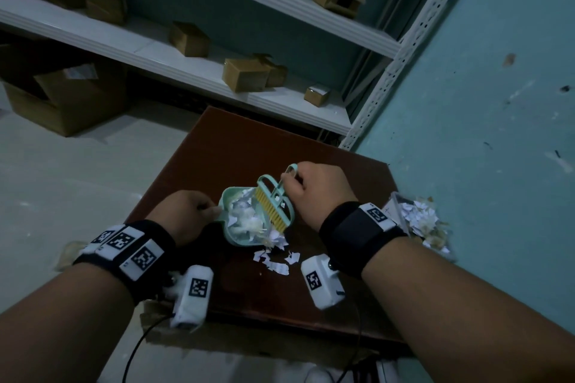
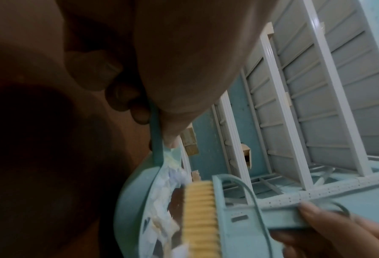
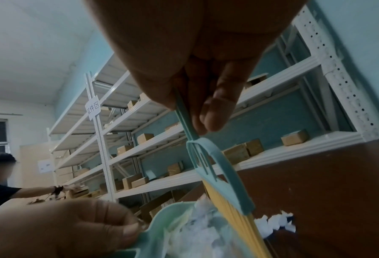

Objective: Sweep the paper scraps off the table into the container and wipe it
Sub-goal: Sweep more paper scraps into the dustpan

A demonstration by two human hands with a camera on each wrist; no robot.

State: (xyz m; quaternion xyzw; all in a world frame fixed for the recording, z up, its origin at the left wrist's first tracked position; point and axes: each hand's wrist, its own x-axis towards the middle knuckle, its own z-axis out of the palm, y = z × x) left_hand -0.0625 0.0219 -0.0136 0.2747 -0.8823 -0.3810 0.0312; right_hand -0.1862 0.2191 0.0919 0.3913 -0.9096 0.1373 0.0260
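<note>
The step in hand appears to be the sweeping stage: scraps are being brushed into the dustpan, and the wipe has not begun. The left hand pinches the dustpan's short handle, thumb on top and fingers curled beneath, as the left wrist view confirms; its grip is narrow and closed on that handle. The dustpan lies on the brown counter with its open mouth facing the person's right, already well filled with white paper. The right hand holds the brush by its thin teal handle, fingers wrapped and the grip closed around it; the yellow bristles point down at the dustpan's mouth, with the brush tilted so its handle leans away from the person. Both wrists are raised above the counter, forearms converging from the near edge. A loose patch of paper scraps lies on the counter just beside the dustpan's near lip, not yet collected. The next move likely calls for drawing the bristles across that patch toward the mouth while the left hand keeps the lip pressed flat, so scraps do not slip underneath. The clear container, already holding scraps, stands at the counter's right edge behind the right wrist; the loaded dustpan would then be emptied there.
</note>
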